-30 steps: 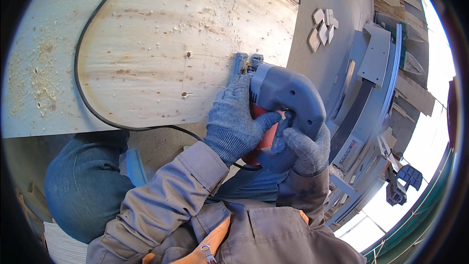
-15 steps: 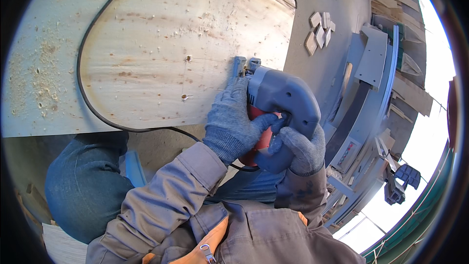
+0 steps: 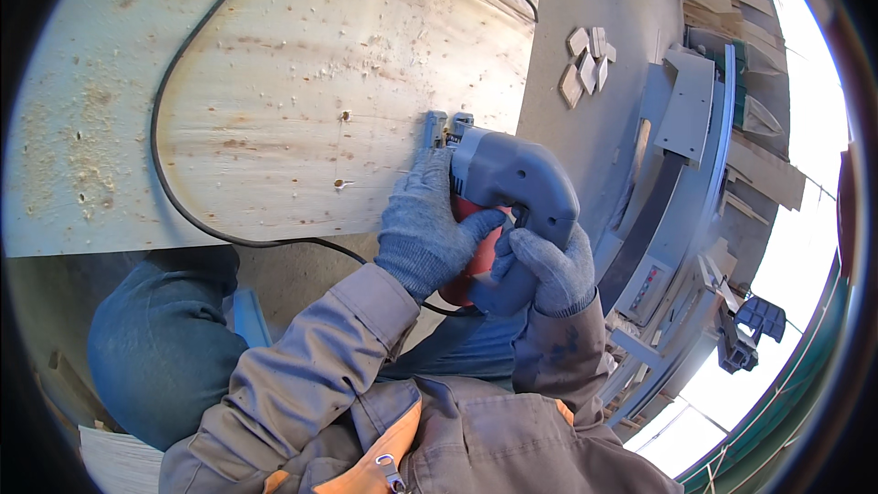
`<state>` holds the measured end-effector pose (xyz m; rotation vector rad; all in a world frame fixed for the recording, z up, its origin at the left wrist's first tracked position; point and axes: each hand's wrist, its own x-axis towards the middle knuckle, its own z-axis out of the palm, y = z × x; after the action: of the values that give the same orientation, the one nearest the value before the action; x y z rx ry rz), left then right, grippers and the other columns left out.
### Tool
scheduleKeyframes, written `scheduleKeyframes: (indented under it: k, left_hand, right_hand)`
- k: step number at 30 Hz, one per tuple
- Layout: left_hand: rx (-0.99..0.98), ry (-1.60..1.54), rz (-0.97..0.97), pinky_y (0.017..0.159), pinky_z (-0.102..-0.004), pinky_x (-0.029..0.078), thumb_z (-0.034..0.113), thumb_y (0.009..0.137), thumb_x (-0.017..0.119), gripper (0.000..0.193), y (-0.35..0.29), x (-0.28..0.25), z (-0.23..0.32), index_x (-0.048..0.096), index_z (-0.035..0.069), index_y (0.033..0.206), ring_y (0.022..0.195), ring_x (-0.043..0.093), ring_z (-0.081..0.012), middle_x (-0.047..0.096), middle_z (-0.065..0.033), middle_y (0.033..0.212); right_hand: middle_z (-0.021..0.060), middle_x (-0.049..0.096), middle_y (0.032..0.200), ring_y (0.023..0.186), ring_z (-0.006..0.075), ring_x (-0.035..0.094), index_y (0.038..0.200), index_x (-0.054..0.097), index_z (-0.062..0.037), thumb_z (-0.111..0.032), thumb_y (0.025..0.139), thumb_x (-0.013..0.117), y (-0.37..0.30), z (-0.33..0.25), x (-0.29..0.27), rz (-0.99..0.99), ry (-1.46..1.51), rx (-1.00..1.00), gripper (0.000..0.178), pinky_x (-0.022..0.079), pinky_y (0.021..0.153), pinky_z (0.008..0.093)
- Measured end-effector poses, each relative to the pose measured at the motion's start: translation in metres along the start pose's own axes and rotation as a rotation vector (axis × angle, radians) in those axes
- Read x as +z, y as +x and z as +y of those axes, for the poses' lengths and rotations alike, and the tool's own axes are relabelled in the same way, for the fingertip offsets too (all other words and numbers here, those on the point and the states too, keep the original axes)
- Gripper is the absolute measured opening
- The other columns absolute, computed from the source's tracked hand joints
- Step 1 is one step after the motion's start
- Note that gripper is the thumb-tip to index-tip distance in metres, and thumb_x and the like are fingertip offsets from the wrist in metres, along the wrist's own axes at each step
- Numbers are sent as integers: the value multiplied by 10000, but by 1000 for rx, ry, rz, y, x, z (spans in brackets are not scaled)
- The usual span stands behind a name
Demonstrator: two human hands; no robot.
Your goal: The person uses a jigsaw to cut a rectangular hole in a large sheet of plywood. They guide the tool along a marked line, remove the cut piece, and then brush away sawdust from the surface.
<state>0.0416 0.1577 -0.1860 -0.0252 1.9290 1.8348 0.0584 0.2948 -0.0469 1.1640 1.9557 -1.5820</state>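
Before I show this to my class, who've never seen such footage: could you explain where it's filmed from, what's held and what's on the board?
There's no machine arm here: a person works with gloved hands. A wide camera on their head looks down, so straight edges bend. The right hand grips the handle of a grey-and-red power tool, seemingly a jigsaw; the left hand steadies its side. Its front end is over the pale board. On that board lie a looping black cord and pale crumbs, probably sawdust. Beyond its right edge, small wood pieces lie lower down.
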Motion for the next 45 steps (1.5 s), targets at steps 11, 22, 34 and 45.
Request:
scheduleKeyframes:
  k: [11,22,34,45]
  left_hand:
    - [-15,-10,53,982,-452,546,351,829,869,640,-2,5,5,581,37,1307,1094,708,-367,718,-205,1162]
    - [-21,-94,43,996,-463,534,420,804,894,712,-4,8,2,563,38,1306,1099,676,-381,669,-215,1186]
    - [-35,-65,56,1020,-453,529,422,794,900,770,-2,12,-4,549,26,1353,1143,673,-379,666,-226,1243]
    - [-107,-155,-2,1032,-446,534,387,823,872,799,-5,9,2,501,32,1435,1168,682,-375,671,-231,1279]
  right_hand:
    - [161,734,964,734,242,736,1205,649,71,-117,891,751,-3,-4,12,20,-62,-103,380,633,662,357]
    - [104,723,865,619,150,678,1146,673,30,-139,850,861,2,5,23,277,-347,-323,389,566,563,301]
    - [88,720,852,605,148,657,1134,689,19,-89,851,855,1,2,24,208,-255,-238,344,560,552,299]
    - [100,718,1021,822,183,707,1257,651,16,-137,845,853,-5,17,2,64,-128,-203,483,608,753,328]
